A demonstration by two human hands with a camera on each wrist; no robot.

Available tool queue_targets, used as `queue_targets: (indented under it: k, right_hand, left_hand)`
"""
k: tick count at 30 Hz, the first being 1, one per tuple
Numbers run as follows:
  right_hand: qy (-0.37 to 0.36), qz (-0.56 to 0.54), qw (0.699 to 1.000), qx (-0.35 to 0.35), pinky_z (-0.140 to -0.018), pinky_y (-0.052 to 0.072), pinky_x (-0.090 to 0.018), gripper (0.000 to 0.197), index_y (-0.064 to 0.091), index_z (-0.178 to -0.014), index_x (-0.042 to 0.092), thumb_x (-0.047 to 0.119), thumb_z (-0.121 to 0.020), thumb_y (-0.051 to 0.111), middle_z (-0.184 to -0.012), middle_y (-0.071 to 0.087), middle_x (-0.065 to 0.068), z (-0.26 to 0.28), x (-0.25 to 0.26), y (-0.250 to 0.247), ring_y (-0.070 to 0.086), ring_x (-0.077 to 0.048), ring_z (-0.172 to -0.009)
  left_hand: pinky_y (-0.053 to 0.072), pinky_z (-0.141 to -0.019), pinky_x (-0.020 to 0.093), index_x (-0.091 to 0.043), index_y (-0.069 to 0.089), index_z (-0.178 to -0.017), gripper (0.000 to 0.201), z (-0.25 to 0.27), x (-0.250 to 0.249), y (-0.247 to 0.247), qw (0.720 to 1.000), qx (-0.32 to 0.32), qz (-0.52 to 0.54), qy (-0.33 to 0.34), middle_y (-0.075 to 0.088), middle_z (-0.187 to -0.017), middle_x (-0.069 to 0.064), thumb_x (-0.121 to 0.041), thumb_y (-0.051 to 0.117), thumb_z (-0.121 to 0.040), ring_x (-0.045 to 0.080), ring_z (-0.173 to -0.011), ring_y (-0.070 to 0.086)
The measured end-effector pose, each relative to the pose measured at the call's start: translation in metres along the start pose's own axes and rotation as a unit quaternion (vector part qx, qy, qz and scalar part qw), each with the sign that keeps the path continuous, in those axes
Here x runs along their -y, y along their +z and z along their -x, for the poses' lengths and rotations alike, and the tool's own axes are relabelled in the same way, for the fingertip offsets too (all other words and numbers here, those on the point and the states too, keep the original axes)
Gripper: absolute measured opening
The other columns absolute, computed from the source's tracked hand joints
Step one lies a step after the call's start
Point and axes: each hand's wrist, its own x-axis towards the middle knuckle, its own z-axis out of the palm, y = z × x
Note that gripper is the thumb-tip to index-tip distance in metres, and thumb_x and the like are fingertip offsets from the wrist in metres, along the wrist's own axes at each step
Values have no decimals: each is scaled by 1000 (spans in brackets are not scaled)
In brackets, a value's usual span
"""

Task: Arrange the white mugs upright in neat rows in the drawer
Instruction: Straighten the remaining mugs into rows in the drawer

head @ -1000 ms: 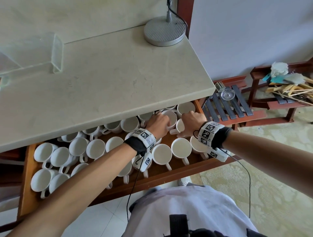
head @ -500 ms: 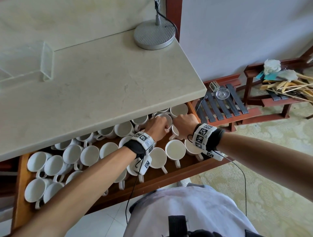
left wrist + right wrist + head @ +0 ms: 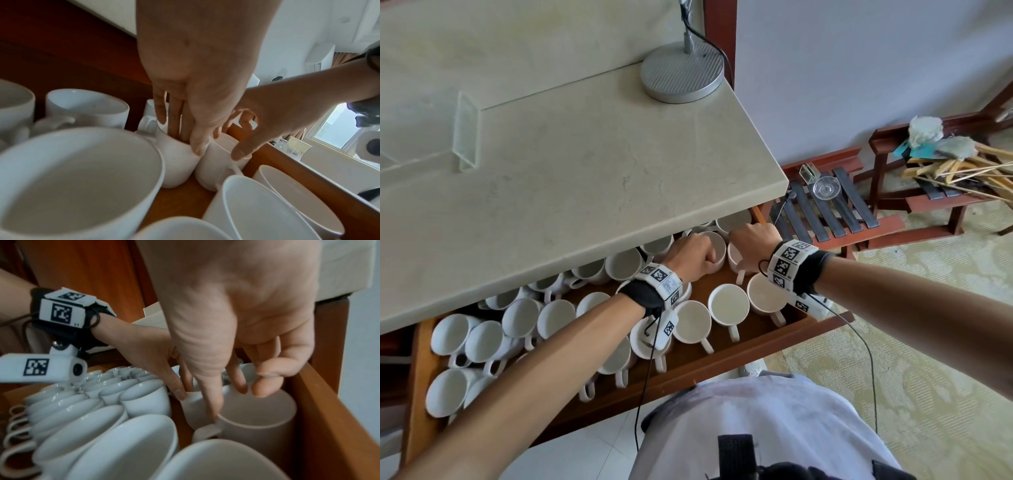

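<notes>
Two mugs are in the hands at the drawer's [image 3: 763,339] far right corner: the left hand [image 3: 690,255] pinches one mug's [image 3: 714,245] rim, fingers inside, and the right hand [image 3: 751,245] pinches its neighbour [image 3: 255,415], the two nearly touching. Both stand upright, mouths up. Right-end mugs form loose rows, handles toward the front edge; the left-end cluster [image 3: 482,339] looks jumbled and seems left to sort.

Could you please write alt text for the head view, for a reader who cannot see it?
Both hands reach into an open wooden drawer packed with white mugs: the left hand and right hand each grip a mug at the back right. A pale countertop with a lamp base overhangs the drawer.
</notes>
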Motion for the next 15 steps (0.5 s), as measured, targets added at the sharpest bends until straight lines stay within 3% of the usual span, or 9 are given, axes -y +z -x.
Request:
queue_targets:
  k: [3,5,8,9,10,12,15]
  right_hand:
    - [-29,6,999,-11,-68,46,-32,48,59,-120,14,29,-80,82,-104,68,-4,-2,-5,-2,69,-26,-97]
    - [-45,21,998,-28,-69,47,-33,52,56,-126,14,25,-81,81,-106,67,-4,-2,-7,-1,68,-27,-97]
    - [-48,49,997,-39,-69,48,-35,53,57,-130,18,27,-82,79,-106,68,-4,0,-8,-1,69,-27,-96]
    - [-41,54,997,-37,-68,47,-34,51,59,-128,17,27,-83,79,-104,69,-4,1,-8,-1,70,-27,-95]
    - [-32,56,997,-34,-68,47,-34,45,62,-125,16,26,-84,78,-103,70,-4,1,-8,0,70,-27,-95]
    - [-26,62,997,-29,-67,45,-33,36,64,-121,14,21,-87,74,-103,70,-4,0,-6,2,70,-26,-96]
    - [-41,78,996,-34,-69,45,-33,30,64,-122,13,16,-92,67,-108,69,-5,-2,-4,1,69,-27,-100]
  left_hand:
    - [31,-52,29,-13,43,-47,36,-2,-5,3,999,-13,36,22,38,-44,-2,-18,62,-77,16,-48,37]
    - [40,-52,30,-19,55,-51,31,-5,-2,5,999,7,48,13,52,-49,-8,-28,61,-80,10,-51,50]
    - [55,-73,28,-27,75,-76,37,-6,13,3,999,22,27,17,74,-76,-13,-56,53,-75,8,-77,68]
    - [54,-74,29,-25,74,-77,34,-5,14,-4,999,46,6,17,73,-76,-12,-54,57,-77,12,-81,69]
    - [51,-71,30,-23,68,-71,24,-4,16,-9,997,68,-31,17,66,-69,-10,-44,63,-82,18,-79,68]
    - [42,-64,31,-19,51,-62,28,-2,14,-14,991,65,-101,54,46,-57,-5,-14,67,-84,29,-71,60]
    - [42,-64,29,-20,58,-66,24,1,5,-19,988,45,-130,73,44,-59,-6,-1,66,-80,24,-66,51]
